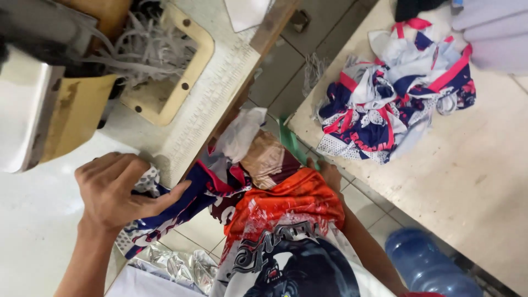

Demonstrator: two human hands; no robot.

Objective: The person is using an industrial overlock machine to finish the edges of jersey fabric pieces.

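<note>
Navy-red printed fabric piece was clamped in left hand at sewing table edge; right hand mostly hidden, grip unclear.

Under the left hand, the fabric piece is navy, red and white with dotted mesh. Far right of it, the fabric pile matches; the bottle is blue.

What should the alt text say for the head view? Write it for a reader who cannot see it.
A left hand grips a navy, red and white fabric piece at a white sewing table. The right hand is mostly hidden behind orange cloth. Matching fabric pieces lie heaped on a side table.
</note>
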